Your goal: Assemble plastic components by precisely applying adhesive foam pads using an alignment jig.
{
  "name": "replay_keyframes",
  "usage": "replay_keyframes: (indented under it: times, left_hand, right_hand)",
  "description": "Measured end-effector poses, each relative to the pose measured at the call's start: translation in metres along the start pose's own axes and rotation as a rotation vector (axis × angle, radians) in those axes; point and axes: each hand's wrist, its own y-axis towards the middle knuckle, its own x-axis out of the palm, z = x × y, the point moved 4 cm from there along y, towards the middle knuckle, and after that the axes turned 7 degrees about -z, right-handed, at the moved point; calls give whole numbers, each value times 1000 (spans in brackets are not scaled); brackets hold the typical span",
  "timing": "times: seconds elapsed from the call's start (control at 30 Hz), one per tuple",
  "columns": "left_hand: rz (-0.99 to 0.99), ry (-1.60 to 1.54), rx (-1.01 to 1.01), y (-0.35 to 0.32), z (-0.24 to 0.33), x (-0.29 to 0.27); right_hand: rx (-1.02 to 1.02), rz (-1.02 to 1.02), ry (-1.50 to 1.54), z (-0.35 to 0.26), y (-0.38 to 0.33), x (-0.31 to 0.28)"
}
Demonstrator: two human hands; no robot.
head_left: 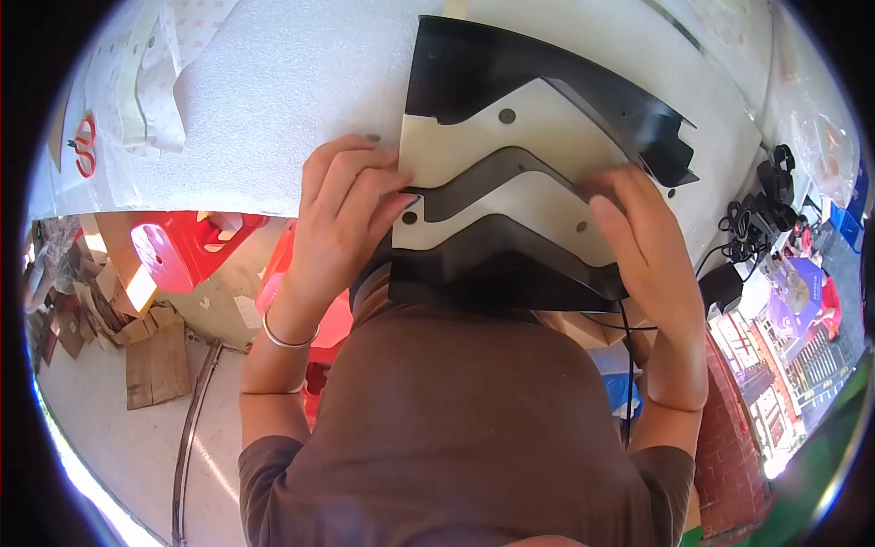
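Note:
A black curved panel (pixel 474 55) lies on the white table in front of me. Two cream zigzag strips (pixel 456 150) with dark round holes run across it, and a dark band shows between them. My left hand (pixel 351 196) is at the panel's left edge. Its fingers are curled, with the index finger and thumb closed at the left end of the upper strip; exactly how much they grip is hard to see. Slightly blurred, my right hand (pixel 638 237) rests at the strips' right ends, fingers stretched out and thumb apart.
Orange-handled scissors (pixel 84 146) and white backing sheets (pixel 150 82) lie at the far left of the table (pixel 273 82). Black cables and adapters (pixel 752 214) are at the right. Below the left edge are a red plastic container (pixel 182 251) and flattened cardboard (pixel 157 360).

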Motion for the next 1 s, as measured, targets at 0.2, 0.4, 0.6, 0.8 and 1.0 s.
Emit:
replay_keyframes:
  times: [0.2,0.4,0.6,0.8,1.0]
  left_hand:
    - [127,212,41,-7,9,-10]
    - [-11,395,-37,7,13,-1]
    - [18,390,-8,3,17,-15]
    - [58,3,98,12,13,-43]
    - [460,-46,-56,9,-4,-86]
  right_hand:
    - [15,75,-710,32,-20,-30]
    - [135,300,184,109,-35,-67]
    - [-89,426,-298,44,-65,-67]
    - [-489,262,-546,22,-46,-22]
    - [-580,684,-593,-24,-29,-113]
